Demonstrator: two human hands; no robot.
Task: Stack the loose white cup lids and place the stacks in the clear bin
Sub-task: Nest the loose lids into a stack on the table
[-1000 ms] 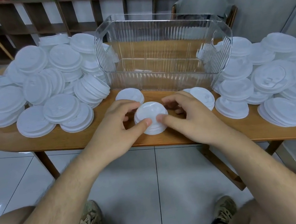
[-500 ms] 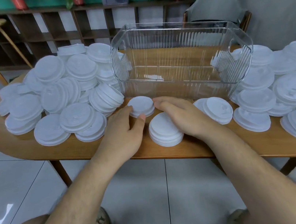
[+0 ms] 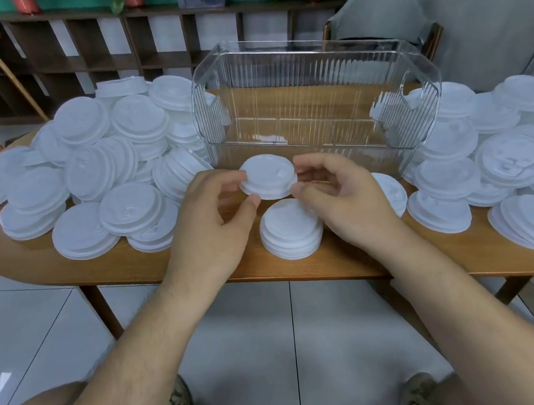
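Mid-stacking, white lids (image 3: pixel 268 177) are pinched between left hand (image 3: pixel 213 220) and right hand (image 3: pixel 345 199); next, they must be aligned onto the stack (image 3: pixel 291 231) beneath.

The clear bin (image 3: pixel 277 96) stands toward the tabletop's far edge. Its mouth is open upward, and its tall ribbed walls bar any way in from the sides. Heaps of white lids crowd the left end (image 3: pixel 97 165) and the right end (image 3: pixel 510 145), reaching right up to the bin's short walls. Along the near edge a strip of bare tabletop (image 3: pixel 119 264) lies open, broken at mid-edge by a short lid stack (image 3: pixel 292 229). Above that stack, just before the bin's near wall, the left hand (image 3: pixel 212 217) and right hand (image 3: pixel 344 197) pinch one lid (image 3: pixel 268 176), filling that gap.
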